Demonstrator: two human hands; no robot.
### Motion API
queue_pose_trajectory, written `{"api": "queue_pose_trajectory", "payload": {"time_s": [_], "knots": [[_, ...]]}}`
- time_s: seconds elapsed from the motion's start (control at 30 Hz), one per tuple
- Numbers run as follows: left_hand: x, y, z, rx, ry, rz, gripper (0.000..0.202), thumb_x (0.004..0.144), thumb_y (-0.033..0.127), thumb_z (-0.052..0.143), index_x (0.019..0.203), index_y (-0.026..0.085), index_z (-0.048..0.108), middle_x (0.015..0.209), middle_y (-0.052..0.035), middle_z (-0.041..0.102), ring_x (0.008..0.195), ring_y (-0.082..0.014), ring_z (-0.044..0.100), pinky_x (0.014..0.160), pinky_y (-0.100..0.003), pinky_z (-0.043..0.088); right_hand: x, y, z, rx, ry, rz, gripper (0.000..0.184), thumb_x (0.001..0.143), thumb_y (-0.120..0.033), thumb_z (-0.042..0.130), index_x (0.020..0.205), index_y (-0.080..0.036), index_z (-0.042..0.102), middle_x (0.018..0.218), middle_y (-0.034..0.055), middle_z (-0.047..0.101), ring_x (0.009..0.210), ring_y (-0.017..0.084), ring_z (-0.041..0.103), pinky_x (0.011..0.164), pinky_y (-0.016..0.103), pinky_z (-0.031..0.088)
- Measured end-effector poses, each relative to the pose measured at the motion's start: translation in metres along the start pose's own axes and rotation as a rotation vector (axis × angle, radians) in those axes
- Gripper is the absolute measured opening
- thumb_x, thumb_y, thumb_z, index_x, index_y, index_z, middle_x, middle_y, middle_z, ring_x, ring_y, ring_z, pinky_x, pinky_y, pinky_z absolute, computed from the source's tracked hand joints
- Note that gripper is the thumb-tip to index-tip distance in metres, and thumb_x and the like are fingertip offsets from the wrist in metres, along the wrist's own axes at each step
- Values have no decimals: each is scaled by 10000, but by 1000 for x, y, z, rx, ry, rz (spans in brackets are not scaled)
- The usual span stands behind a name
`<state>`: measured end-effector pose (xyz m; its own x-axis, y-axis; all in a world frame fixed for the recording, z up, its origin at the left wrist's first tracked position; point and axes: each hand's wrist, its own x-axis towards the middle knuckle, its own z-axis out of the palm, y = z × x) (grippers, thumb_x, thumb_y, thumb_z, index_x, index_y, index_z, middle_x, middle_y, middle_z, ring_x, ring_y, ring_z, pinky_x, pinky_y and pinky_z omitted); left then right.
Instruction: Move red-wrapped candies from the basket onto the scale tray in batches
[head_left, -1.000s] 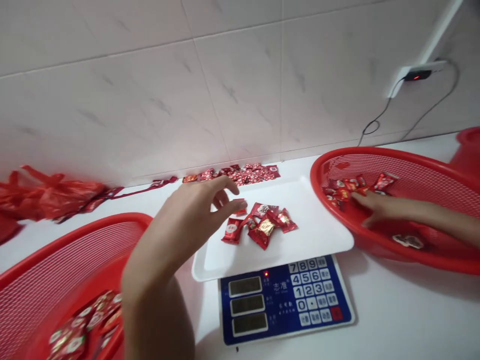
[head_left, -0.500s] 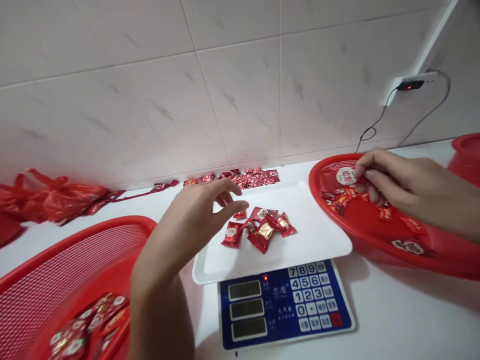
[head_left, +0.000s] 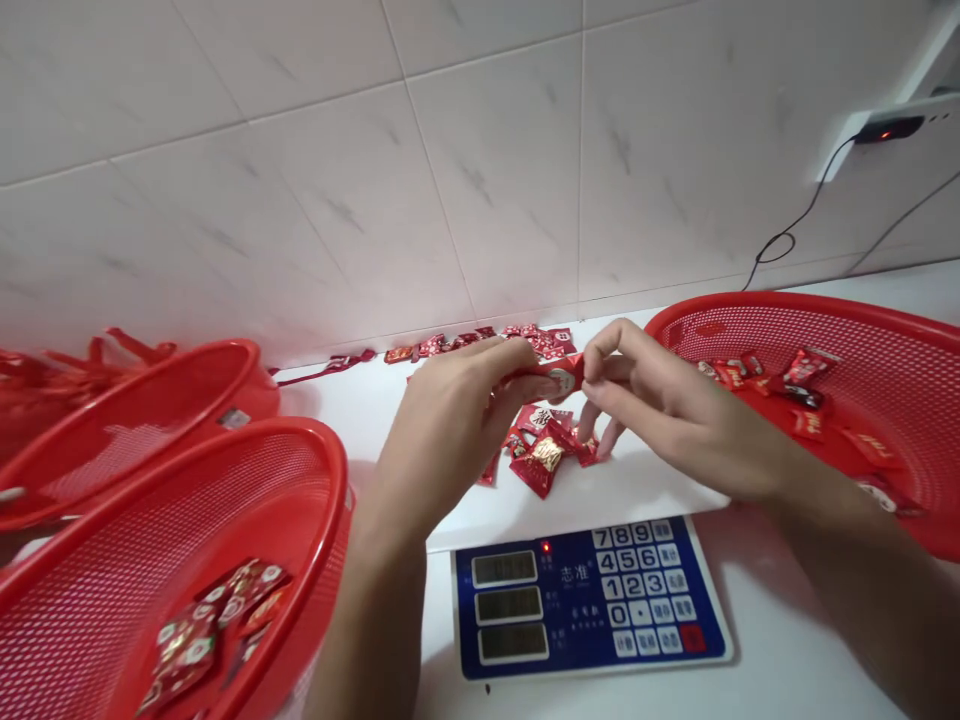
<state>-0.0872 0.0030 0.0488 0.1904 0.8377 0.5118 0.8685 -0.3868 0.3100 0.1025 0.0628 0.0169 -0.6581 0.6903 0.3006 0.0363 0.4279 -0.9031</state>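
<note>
Head view: my left hand [head_left: 450, 425] and right hand [head_left: 664, 405] pinch a red sweet packet [head_left: 561, 378] over the white tray [head_left: 637, 485]; opposing pulls could tear it, or a slip could drop it.

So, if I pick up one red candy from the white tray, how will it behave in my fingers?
The red foil-wrapped candy is probably light: it is small and lies loosely on the white tray. Its plump middle looks fairly firm, but the crimped ends should bend. The shiny foil may feel slightly slippery.
</note>
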Motion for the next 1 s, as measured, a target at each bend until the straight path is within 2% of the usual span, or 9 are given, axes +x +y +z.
{"api": "queue_pose_trajectory", "payload": {"time_s": [0.13,0.23,0.3,0.43,0.57,0.77,0.87,1.0], "knots": [[4,-7,7,106,36,83,149,930,191,624,783,184,645,738,8,631,594,-120,535,547,-234,370,10,7,-4,200,3,100,249,909,-393,608,937,-229,423,899,15,588,796,181,646,640,317,556],[6,-13,10,125,35,147,115,912,112,606,864,185,682,814,-7,657,664,-126,580,601,-226,407,14,10,-5,201,59,85,264,872,-357,651,904,-224,426,892,10,608,807,175,650,722,344,554],[7,-17,11,142,-1,137,194,906,72,556,931,198,701,892,-20,681,733,-140,615,646,-234,429,16,14,-5,77,100,37,201,868,-307,639,899,-220,461,947,19,617,864,178,639,781,357,536],[10,-26,14,245,-111,3,254,880,87,530,989,215,721,1009,-44,711,837,-194,650,708,-286,450,19,24,-1,-293,175,-40,77,878,-174,550,853,-209,486,925,28,627,897,192,616,787,351,493],[7,-29,6,243,-26,-95,189,883,155,574,972,230,723,986,-28,737,821,-196,667,711,-293,458,21,30,2,-507,197,-30,101,876,-105,486,856,-202,468,933,42,627,856,184,595,730,326,446],[-1,-21,-9,162,57,-127,118,884,237,616,938,238,721,894,-13,743,783,-175,679,722,-275,502,14,23,-2,-804,-75,168,32,917,-204,489,908,-194,518,889,60,646,823,225,587,650,331,380],[-1,-21,-10,165,71,-123,133,886,253,601,939,243,722,862,-5,738,766,-170,678,707,-275,513,10,16,-4,-886,-38,161,90,940,-229,469,969,-191,546,919,70,662,851,241,604,650,331,368],[-1,-22,-10,175,86,-116,137,886,256,601,935,232,727,843,-6,737,760,-164,680,687,-263,512,4,9,-7,-883,14,90,114,951,-249,468,1011,-205,555,926,53,674,864,232,623,664,321,379]]}}
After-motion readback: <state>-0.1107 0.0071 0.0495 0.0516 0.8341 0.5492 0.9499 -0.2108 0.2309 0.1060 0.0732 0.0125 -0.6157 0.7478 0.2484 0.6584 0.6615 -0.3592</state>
